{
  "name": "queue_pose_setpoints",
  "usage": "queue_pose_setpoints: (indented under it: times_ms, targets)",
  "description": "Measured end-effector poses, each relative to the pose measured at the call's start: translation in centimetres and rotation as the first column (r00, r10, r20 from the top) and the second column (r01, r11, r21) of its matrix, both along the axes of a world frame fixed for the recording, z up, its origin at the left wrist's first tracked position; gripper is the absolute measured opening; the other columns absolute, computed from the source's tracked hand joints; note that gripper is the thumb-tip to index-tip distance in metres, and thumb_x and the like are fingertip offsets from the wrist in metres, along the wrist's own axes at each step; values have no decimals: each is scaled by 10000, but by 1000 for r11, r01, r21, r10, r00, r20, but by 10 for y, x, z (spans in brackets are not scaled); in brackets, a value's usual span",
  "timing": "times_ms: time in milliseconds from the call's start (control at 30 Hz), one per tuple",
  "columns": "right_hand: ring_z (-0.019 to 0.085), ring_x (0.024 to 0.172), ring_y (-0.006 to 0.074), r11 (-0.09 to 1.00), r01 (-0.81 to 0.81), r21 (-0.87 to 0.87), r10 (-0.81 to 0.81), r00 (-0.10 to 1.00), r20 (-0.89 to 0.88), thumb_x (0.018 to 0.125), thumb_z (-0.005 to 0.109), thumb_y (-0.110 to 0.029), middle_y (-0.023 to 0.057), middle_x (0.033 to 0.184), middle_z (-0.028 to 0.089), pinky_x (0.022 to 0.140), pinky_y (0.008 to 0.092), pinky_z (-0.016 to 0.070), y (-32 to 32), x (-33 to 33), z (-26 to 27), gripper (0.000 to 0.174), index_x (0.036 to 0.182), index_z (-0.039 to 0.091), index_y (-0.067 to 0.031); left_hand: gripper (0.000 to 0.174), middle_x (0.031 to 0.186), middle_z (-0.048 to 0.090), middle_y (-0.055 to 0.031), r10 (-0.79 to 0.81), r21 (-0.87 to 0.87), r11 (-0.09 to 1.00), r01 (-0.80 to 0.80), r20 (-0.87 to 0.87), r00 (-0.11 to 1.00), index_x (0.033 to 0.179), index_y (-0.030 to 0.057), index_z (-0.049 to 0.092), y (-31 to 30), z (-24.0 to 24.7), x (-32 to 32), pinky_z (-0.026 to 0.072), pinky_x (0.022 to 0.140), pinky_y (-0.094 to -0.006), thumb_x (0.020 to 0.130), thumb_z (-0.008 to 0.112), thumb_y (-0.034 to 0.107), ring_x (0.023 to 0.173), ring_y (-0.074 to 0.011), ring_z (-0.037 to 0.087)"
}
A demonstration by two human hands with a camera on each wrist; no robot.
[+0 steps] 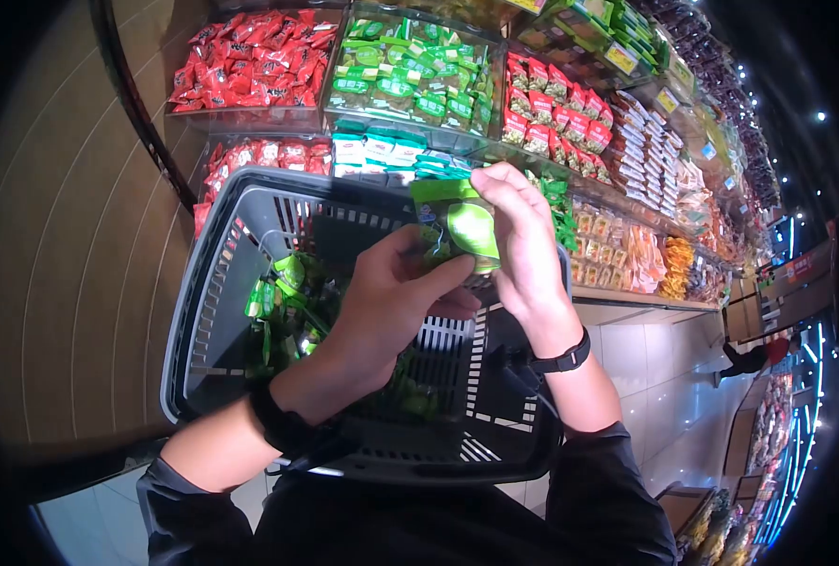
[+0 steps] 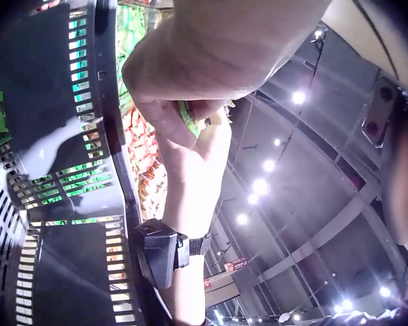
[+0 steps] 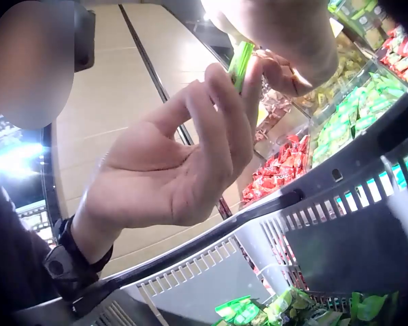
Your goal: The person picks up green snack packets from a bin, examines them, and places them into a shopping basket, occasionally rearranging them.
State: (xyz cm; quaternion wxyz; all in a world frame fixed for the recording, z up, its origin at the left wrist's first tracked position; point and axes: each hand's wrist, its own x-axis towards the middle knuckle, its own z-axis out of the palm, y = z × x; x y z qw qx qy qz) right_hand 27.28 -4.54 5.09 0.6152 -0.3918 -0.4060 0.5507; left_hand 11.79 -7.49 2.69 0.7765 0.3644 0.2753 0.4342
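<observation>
A small green packet (image 1: pixel 471 229) with a pale oval label is pinched between both hands above the shopping basket. My left hand (image 1: pixel 377 302) holds its lower left edge with thumb and fingers. On the packet's right side and top corner, the fingers of my right hand (image 1: pixel 528 236) grip it. The left wrist view shows the left hand (image 2: pixel 211 54) large at the top, hiding most of the packet (image 2: pixel 188 117). Seen edge-on in the right wrist view, the packet (image 3: pixel 241 64) is between fingertips. Several green packets (image 1: pixel 289 274) lie in the grey basket (image 1: pixel 185 325).
Shelf bins behind the basket hold red packets (image 1: pixel 259 61), green packets (image 1: pixel 415 75) and red-and-white packets (image 1: pixel 556 108). A brown slatted panel (image 1: pixel 61 245) stands at left. Tiled floor (image 1: pixel 637 363) and a distant person (image 1: pixel 755 360) are at right.
</observation>
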Motion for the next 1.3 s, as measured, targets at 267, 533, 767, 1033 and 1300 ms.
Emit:
queue_pose_setpoints:
  times_ms: [267,533,767,1033,1300]
  targets:
    - [578,671,44,999,-15,-45,18,997,73,978,647,-191,-19,785,633,606,209,450,-2,-4,2,122,955,618,-75,325,823,677,-71,1,16,1000,-2,26,1000,1198,10,540,1,-7,1,506,553,-273,943,702,130,593,-140,651]
    - [511,809,196,786,-116,607,-509,437,742,785,838,-127,98,1006,493,742,333,455,3,-7,-26,434,1033,490,-48,291,914,676,-87,223,-56,972,-227,-76,972,1267,29,482,1,-11,7,540,561,-284,1011,583,121,637,-172,678]
    - [553,810,141,934,-166,317,-203,484,851,794,835,-103,56,943,544,692,294,471,9,-1,-43,389,941,476,-73,317,1060,607,-77,84,-144,984,-106,-150,985,1174,72,495,10,-26,8,614,733,-342,895,462,-73,861,-185,677]
    - [648,706,132,988,-72,140,-101,393,914,865,693,-43,75,885,638,618,294,521,24,17,-19,293,1008,437,-55,659,1332,485,-128,83,-223,971,-89,-37,996,1456,94,289,12,-5,15,578,883,-384,850,520,-20,1122,-226,616]
    - [585,802,220,969,-69,238,-190,413,891,789,794,-203,122,873,620,730,367,486,119,81,34,410,1005,472,-72,678,1485,428,-222,-64,-111,991,69,53,997,1486,68,222,10,5,9,501,975,-419,887,532,6,1201,-305,588]
